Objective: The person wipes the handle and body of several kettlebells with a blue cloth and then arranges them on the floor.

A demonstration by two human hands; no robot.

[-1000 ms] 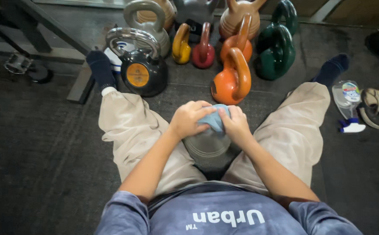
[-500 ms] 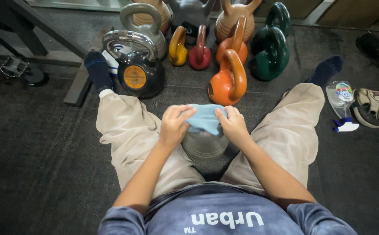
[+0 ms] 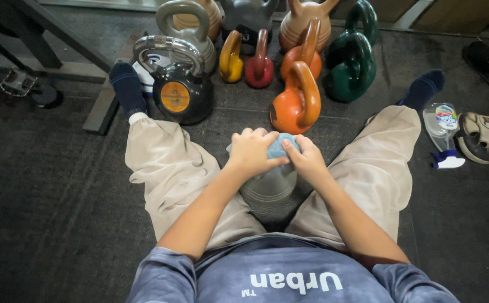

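Dark rubber gym flooring (image 3: 48,185) was shown, with coloured kettlebells, among them an orange kettlebell (image 3: 295,104), grouped ahead of the seated person's spread legs. A grey rounded kettlebell (image 3: 269,188) was stood between the thighs, and a light blue cloth (image 3: 282,147) was pressed onto its top. The cloth was gripped by the left hand (image 3: 254,150) from above and pinched by the right hand (image 3: 310,160); both wrists were bent downward. Wiping was judged under way; continued rubbing would require firm pressure.
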